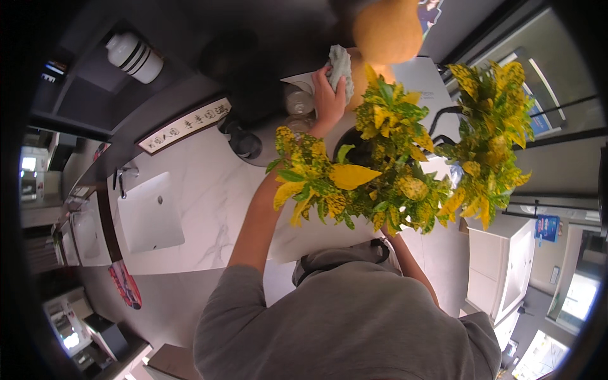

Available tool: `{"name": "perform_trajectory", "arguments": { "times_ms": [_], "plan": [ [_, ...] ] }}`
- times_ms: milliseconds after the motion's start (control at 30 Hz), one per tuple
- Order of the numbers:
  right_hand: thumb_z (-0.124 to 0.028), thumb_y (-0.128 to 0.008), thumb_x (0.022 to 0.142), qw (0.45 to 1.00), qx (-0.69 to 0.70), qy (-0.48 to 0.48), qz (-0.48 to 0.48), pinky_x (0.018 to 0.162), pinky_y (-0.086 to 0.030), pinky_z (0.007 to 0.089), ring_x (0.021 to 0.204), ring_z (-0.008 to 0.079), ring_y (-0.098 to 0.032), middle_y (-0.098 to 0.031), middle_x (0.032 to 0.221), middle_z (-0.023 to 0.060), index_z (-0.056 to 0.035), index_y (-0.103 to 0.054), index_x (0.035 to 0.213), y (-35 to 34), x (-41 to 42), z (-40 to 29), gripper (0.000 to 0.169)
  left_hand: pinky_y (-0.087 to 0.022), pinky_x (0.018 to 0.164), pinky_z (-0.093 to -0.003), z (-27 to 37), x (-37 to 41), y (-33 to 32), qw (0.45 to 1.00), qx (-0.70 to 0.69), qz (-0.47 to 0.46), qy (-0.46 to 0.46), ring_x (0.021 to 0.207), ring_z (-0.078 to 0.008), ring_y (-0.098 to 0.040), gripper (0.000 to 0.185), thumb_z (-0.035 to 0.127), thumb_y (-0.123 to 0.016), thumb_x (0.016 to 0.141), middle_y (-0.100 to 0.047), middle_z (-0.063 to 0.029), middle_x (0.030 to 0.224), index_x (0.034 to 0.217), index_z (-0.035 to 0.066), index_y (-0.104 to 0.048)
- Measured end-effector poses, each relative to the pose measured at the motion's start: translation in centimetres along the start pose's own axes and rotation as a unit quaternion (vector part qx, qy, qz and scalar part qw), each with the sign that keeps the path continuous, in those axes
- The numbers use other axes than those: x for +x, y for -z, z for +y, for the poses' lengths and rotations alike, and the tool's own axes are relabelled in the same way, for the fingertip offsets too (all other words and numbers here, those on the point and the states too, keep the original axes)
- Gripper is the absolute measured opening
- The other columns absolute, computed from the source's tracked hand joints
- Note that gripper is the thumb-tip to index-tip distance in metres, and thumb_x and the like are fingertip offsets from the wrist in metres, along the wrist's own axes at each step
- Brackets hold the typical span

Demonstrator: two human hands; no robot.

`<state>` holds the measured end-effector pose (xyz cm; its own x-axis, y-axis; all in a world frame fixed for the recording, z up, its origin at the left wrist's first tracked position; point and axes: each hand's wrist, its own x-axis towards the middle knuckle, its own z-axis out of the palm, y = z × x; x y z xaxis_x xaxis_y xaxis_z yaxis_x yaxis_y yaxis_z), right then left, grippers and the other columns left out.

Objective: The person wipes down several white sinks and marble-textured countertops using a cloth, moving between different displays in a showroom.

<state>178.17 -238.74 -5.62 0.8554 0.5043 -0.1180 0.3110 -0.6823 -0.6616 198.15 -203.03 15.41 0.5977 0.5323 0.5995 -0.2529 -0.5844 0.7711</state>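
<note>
My left hand [331, 97] reaches over the counter with its fingers closed around a crumpled grey-green cloth [340, 71]. Right beside the cloth is a large orange gourd-shaped object [389, 31], with a lower orange part behind the leaves. Clear glass items [299, 102] sit by my left wrist. A potted plant with yellow-and-green speckled leaves [403, 185] spreads in front of me, across part of my left forearm. Leaves cover most of my right hand [389, 231], low at the plant's near side; what it touches is hidden.
To the left, the white marbled countertop [209, 199] holds a washbasin [152, 213] and a chrome faucet [124, 180]. A framed sign with writing [185, 126] and a black object [244, 140] stand along its back. A striped white bottle [135, 58] is on a shelf. White cabinets [494, 266] are at the right.
</note>
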Motion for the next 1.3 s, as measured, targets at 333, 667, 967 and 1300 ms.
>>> {"name": "perform_trajectory", "arguments": {
  "times_ms": [333, 667, 967, 1300],
  "plan": [
    [-0.028, -0.044, 0.095, 0.999, 0.027, 0.01, -0.023, 0.087, -0.039, 0.0393, 0.097, 0.026, -0.051, -0.057, 0.11, 0.0136, -0.0055, -0.058, 0.119, -0.8, 0.7, 2.9, 0.036, -0.043, 0.086, -0.0462, 1.4, -0.8, 1.2, 0.997, 0.009, -0.014, 0.079, 0.106, -0.0399, -0.05, 0.043, 0.028, -0.057, 0.091, -0.044, -0.0199, 0.118, 0.122, 0.002, -0.042],
    [-0.027, -0.04, 0.097, 0.997, 0.028, 0.049, -0.044, 0.073, -0.045, 0.0312, 0.079, 0.0184, -0.057, -0.063, 0.093, 0.0103, -0.0036, -0.065, 0.11, -3.1, 1.3, 4.0, 0.036, -0.049, 0.064, -0.0471, 0.1, -4.0, 4.0, 0.99, 0.047, -0.069, 0.114, 0.08, -0.0364, -0.059, 0.046, 0.035, -0.063, 0.087, -0.046, -0.0175, 0.116, 0.125, 0.013, -0.048],
    [-0.025, -0.037, 0.099, 0.995, 0.007, 0.078, -0.055, 0.065, -0.051, 0.0264, 0.069, 0.014, -0.061, -0.067, 0.083, 0.0088, -0.0023, -0.069, 0.104, -4.3, 2.0, 6.6, 0.04, -0.048, 0.066, -0.0441, -0.1, -5.8, 2.9, 0.998, 0.023, -0.05, 0.034, 0.083, -0.0317, -0.058, 0.041, 0.037, -0.062, 0.09, -0.048, -0.0119, 0.111, 0.121, 0.013, -0.052],
    [-0.022, -0.043, 0.096, 0.99, 0.123, 0.04, -0.059, 0.064, -0.05, 0.0285, 0.069, 0.0171, -0.062, -0.066, 0.079, 0.0098, 0.0009, -0.066, 0.101, -1.3, 1.3, 3.2, 0.033, -0.047, 0.079, -0.0427, 5.6, -9.9, 11.1, 0.979, 0.102, -0.151, -0.089, 0.103, -0.0289, -0.056, 0.049, 0.026, -0.07, 0.08, -0.052, -0.007, 0.124, 0.124, 0.013, -0.053]
  ]
}}
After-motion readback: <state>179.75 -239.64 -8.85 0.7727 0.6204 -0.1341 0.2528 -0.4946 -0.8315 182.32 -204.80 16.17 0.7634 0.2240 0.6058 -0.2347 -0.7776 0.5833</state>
